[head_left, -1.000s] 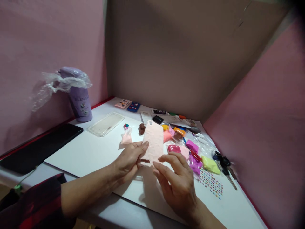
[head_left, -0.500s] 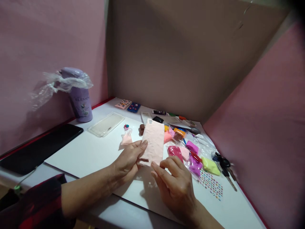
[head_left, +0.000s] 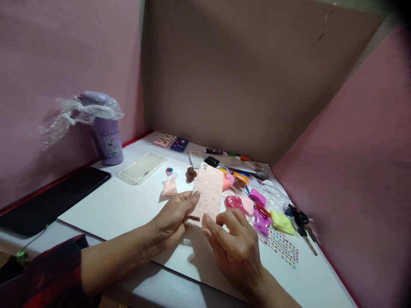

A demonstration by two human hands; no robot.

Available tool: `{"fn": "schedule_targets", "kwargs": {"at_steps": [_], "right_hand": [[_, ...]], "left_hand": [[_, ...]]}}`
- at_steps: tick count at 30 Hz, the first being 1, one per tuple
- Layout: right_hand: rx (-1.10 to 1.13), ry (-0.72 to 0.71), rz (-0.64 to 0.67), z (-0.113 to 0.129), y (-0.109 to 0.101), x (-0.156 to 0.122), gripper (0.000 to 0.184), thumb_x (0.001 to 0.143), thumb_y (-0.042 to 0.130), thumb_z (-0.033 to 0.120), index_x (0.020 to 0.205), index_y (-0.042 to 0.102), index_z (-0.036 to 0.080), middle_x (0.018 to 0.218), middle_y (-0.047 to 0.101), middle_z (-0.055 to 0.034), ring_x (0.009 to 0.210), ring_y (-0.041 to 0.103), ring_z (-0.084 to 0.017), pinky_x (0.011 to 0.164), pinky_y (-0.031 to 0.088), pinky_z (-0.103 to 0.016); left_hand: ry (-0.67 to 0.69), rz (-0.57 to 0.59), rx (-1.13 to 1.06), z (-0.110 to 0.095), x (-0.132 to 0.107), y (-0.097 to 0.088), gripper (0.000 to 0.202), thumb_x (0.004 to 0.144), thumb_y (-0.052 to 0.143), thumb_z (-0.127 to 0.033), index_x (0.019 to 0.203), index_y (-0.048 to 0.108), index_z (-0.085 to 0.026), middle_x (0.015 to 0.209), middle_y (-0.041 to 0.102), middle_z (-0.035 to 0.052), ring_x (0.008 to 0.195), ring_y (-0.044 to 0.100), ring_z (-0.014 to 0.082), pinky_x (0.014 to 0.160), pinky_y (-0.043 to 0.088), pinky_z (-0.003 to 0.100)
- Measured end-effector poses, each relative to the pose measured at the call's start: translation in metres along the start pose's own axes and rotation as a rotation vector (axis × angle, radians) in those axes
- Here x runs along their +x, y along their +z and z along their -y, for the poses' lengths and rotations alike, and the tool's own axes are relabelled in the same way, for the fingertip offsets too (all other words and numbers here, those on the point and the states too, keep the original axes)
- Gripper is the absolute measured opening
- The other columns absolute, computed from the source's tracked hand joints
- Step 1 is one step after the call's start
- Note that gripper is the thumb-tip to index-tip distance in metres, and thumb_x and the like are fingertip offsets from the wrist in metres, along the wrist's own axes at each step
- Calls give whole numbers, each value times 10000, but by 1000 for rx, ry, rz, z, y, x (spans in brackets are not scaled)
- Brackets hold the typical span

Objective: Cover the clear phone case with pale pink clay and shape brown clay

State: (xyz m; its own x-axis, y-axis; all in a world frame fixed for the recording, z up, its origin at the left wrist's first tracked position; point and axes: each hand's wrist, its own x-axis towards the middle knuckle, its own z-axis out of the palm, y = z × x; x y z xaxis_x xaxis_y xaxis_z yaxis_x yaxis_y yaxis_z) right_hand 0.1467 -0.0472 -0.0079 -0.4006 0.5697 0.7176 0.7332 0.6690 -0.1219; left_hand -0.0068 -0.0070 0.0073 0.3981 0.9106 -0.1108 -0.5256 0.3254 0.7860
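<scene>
A phone case (head_left: 209,190), its back coated in pale pink clay with a slightly bumpy surface, is held up over the white board. My left hand (head_left: 175,214) grips its lower left edge, thumb on the clay face. My right hand (head_left: 236,244) is closed at the bottom edge, thumb and index finger pinching there. Between the two hands, a thin brown clay strip (head_left: 193,218) lies along the lower end of the case. Behind the case on the left sit a brown clay lump (head_left: 191,174) and a small bag of pale pink clay (head_left: 170,185).
Bagged coloured clays (head_left: 261,222), a sheet of stick-on gems (head_left: 284,248) and scissors (head_left: 302,220) lie to the right. Leftward are a clear phone case (head_left: 143,167), a black phone (head_left: 56,201) and a purple bottle (head_left: 108,139). Two small decorated cases (head_left: 179,144) lie at the back.
The phone case has tipped slightly and shifted a little right. The brown lump shows more fully beside it. Both hands keep their hold, with my right fingers a bit higher on the edge.
</scene>
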Motion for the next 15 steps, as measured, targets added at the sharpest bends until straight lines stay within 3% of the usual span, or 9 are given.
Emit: {"fn": "schedule_targets", "kwargs": {"at_steps": [15], "right_hand": [[-159, 30, -109, -3, -5, 1, 174, 854, 583, 203, 987, 694, 189, 691, 528, -45, 675, 462, -183, 598, 379, -302]], "left_hand": [[-24, 50, -38, 0, 1, -1, 287, 766, 678, -322, 940, 676, -94, 716, 706, 89, 605, 638, 170, 544, 474, 248]]}}
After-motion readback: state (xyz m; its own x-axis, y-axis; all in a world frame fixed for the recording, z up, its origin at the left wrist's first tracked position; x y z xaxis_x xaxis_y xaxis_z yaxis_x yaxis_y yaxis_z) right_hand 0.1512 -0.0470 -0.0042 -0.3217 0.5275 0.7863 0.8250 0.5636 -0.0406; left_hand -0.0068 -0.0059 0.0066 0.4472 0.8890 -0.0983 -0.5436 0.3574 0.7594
